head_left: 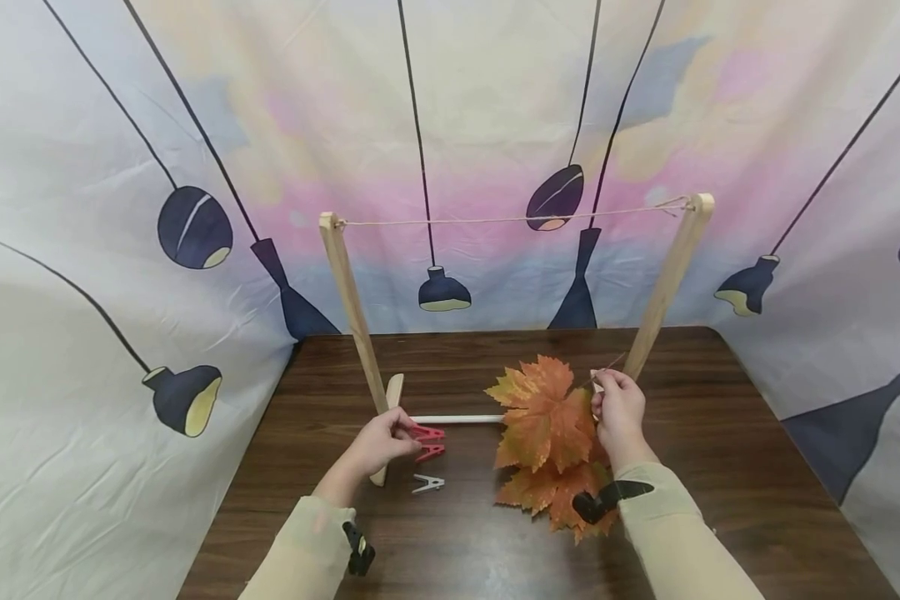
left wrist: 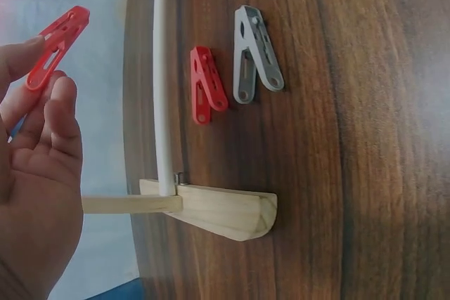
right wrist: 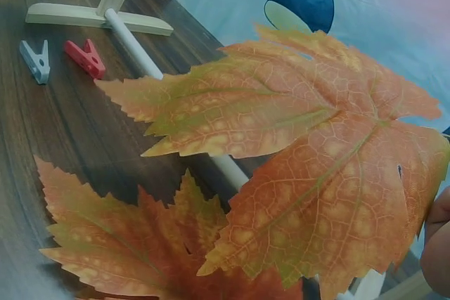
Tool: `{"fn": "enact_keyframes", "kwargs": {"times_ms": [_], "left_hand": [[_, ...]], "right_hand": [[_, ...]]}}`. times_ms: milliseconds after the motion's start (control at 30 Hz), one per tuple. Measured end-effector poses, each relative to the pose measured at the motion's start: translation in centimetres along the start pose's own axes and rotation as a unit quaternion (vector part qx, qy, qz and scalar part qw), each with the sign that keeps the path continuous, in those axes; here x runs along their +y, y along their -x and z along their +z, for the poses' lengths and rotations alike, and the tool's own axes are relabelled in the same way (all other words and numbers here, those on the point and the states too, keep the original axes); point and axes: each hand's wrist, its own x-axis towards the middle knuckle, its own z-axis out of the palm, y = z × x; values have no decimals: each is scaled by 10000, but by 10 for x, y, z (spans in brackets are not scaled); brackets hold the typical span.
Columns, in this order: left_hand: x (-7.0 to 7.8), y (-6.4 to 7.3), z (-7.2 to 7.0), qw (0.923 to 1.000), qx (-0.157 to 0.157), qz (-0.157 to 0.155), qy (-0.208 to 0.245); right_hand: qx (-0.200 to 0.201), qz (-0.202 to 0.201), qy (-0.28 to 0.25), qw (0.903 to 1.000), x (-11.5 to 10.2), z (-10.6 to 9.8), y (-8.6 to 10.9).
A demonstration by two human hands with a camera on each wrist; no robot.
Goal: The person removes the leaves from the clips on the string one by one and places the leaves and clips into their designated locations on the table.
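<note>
My left hand [head_left: 375, 443] pinches a red clothespin [left wrist: 70, 27] between thumb and fingers, above the table. Below it on the wood lie a second red clothespin [left wrist: 207, 89] and a grey clothespin [left wrist: 254, 54], side by side. On the right, my right hand [head_left: 621, 410] holds an orange artificial maple leaf [head_left: 549, 417] near its stem, raised with its broad face showing. Another maple leaf [right wrist: 133, 244] lies on the table under it, partly covered by the held one. In the right wrist view only a bit of the right hand shows at the edge.
A wooden frame stands on the table [head_left: 450, 542], with a left post [head_left: 354, 308] and a right post [head_left: 667, 287]. A thin string [head_left: 487, 221] runs between their tops, and a white rod [head_left: 457, 419] joins them low down. A patterned curtain [head_left: 480, 108] hangs behind.
</note>
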Motion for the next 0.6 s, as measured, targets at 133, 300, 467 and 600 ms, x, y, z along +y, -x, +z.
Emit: {"fn": "enact_keyframes", "kwargs": {"times_ms": [133,300,467,600], "left_hand": [[-19,-6,3,9999,73,-9,-98],[-43,-13,7,9997,173,-125,-146],[-51,-12,11,9995,238,-198,-105],[-55,-9,16,9991,325,-242,-144]], "right_hand": [[54,174,-47,9998,5,-4,1],[94,104,-148,9998,10,-8,5],[123,118,-34,9998,19,-14,6],[124,22,11,9999,26,-21,10]]}}
